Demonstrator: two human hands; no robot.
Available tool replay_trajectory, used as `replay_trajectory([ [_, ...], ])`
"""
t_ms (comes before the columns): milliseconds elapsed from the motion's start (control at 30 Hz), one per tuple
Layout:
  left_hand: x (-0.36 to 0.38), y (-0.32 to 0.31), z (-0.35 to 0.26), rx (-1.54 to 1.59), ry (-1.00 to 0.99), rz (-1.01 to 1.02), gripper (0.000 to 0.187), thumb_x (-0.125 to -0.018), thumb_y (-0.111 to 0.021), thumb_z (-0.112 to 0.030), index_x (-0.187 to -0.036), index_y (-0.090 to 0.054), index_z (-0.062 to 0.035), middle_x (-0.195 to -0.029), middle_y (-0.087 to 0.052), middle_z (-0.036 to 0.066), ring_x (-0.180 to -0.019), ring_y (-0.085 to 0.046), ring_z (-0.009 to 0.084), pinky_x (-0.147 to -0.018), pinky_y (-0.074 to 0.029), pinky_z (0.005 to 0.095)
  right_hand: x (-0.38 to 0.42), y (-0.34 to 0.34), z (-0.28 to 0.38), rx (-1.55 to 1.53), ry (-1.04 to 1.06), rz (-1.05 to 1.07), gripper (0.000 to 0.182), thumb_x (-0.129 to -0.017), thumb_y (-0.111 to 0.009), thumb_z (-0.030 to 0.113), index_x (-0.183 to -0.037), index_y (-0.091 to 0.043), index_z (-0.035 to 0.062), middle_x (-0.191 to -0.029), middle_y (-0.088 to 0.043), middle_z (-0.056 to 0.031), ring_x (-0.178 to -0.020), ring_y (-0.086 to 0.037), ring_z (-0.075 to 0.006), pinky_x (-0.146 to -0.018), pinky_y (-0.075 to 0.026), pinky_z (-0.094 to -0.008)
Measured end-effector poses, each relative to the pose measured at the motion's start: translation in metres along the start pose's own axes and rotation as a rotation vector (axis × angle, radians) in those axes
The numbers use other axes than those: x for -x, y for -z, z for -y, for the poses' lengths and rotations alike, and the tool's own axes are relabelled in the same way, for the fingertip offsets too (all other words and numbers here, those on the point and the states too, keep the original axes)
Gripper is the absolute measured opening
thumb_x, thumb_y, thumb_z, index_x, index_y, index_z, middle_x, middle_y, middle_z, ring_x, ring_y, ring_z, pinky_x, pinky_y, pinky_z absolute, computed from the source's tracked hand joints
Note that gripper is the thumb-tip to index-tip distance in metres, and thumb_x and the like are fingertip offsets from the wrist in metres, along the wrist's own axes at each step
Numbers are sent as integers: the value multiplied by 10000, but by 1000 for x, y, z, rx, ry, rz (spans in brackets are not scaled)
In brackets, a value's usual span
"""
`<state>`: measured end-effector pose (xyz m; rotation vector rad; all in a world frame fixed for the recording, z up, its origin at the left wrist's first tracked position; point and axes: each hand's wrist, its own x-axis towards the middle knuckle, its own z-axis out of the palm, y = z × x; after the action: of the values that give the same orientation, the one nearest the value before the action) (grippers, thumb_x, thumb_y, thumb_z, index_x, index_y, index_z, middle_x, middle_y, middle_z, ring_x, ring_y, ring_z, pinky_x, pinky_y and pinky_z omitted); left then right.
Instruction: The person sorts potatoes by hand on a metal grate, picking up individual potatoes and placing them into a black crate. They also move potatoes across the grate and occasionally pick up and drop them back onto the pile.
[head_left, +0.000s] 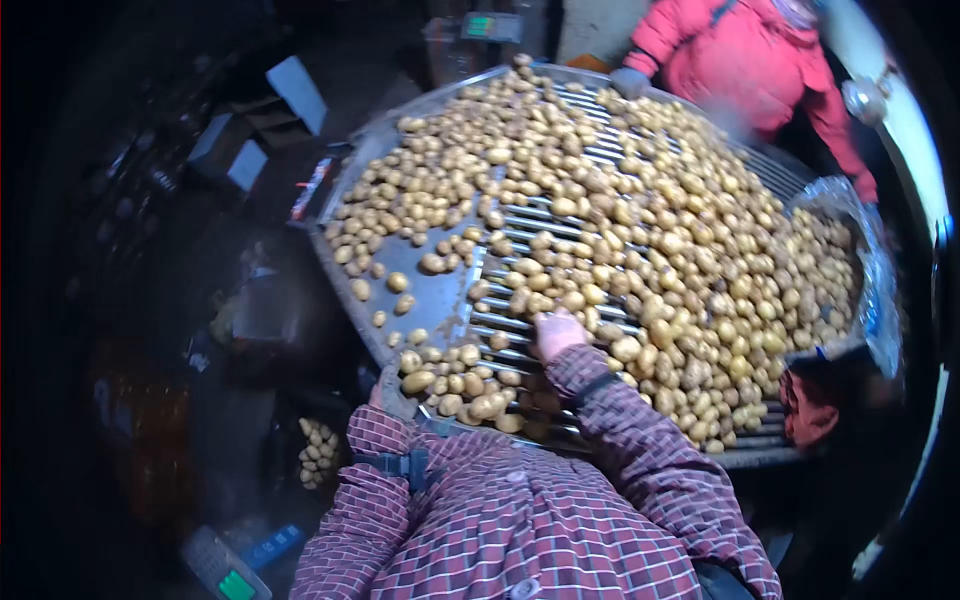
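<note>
Potatoes [690, 260] lie heaped over a wide metal sorting table [345, 295], part slatted with steel bars [535, 228] and part smooth plate [430, 290]. My right hand [562, 334] reaches onto the bars at the near edge of the big heap, its fingers hidden from above against the potatoes. At the table's near left rim is my left hand [398, 395] in a grey glove, right beside a small group of potatoes [465, 385]. The fingers of this hand are mostly out of sight.
Across the table stands a person in a red jacket [735, 60], one gloved hand on the rim. Clear plastic sheeting [870, 270] lines the right end. Below left are a pile of potatoes [318, 452] and a scale with a green display [228, 568]. An open carton [250, 140] stands back left.
</note>
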<state>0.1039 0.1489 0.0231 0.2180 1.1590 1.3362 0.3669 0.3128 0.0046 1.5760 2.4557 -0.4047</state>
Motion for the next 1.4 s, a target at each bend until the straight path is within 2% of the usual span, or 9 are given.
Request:
replay_trajectory([
  [300, -3, 96, -73, 862, -167, -284, 426, -957, -449, -484, -1139, -583, -122, -1095, -619, 109, -997, -616, 304, -726, -554, 467, 52, 15, -21, -150, 6, -45, 512, -728, -705, 300, -1201, -598, 137, -1150, -552, -221, -1117, -539, -377, -929, -471, -463],
  [367, -28, 153, -118, 759, -481, -305, 525, -917, -517, -534, -1226, -534, -110, -1199, -583, 141, -1094, -586, 333, -875, -508, 526, 50, 13, -22, -178, 12, -34, 504, -738, -685, 300, -1207, -597, 135, -1168, -549, -209, -1123, -538, -377, -950, -457, -469],
  [500, -39, 191, -154, 518, -333, -494, 531, -909, -525, -527, -1291, -506, -158, -1355, -475, 126, -1257, -454, 303, -1077, -313, 558, 47, -9, -39, -259, 52, -124, 470, -763, -663, 241, -1208, -591, 107, -1164, -579, -173, -1079, -570, -353, -910, -484, -424],
  [633, 7, 81, -98, 116, -71, -59, 730, -886, -504, -615, -1440, -360, -163, -1421, -432, 124, -1249, -488, 337, -958, -452, 563, 48, 9, -28, -1623, -304, 260, 441, -873, -608, 184, -1280, -546, 25, -1249, -591, -134, -1102, -591, -247, -930, -486, -341],
  [767, 52, -16, -24, 298, 140, 218, 726, -841, -586, -612, -1422, -376, -232, -1371, -481, 77, -1159, -544, 319, -856, -519, 515, 68, 57, 55, -1400, 343, 288, 595, -857, -660, 235, -1381, -458, 38, -1300, -555, -145, -1184, -535, -228, -1000, -435, -325],
  [967, 57, 20, 14, 303, -25, 47, 338, -919, -607, -289, -1167, -534, -72, -1065, -634, 119, -838, -642, 276, -662, -563, 376, 66, -20, 68, -36, 701, 156, 506, -810, -669, 334, -1291, -560, 220, -1226, -524, -191, -1136, -517, -385, -969, -449, -442],
  [1133, 77, 33, 6, 55, 55, 126, 372, -922, -595, -199, -1245, -494, -46, -1116, -622, 147, -871, -660, 273, -663, -573, 357, 58, -15, 63, -1121, 126, 296, 585, -828, -720, 340, -1288, -524, 37, -1118, -657, -202, -1017, -649, -288, -903, -509, -365],
  [1267, 85, 0, -5, 152, 161, 298, 477, -905, -614, -149, -1341, -446, -50, -1172, -614, 137, -974, -644, 262, -701, -576, 325, 65, 39, 98, -798, 585, 26, 539, -887, -656, 360, -1290, -527, 26, -1150, -623, -261, -1083, -607, -375, -931, -480, -378],
  [1400, 86, 33, 14, 53, -136, 88, 498, -889, -610, -144, -1356, -443, -99, -1169, -603, 118, -963, -643, 238, -668, -598, 337, 34, 47, 94, -634, 343, -125, 282, -899, -625, 302, -1027, -694, 60, -967, -702, -149, -891, -668, -329, -800, -524, -404],
])
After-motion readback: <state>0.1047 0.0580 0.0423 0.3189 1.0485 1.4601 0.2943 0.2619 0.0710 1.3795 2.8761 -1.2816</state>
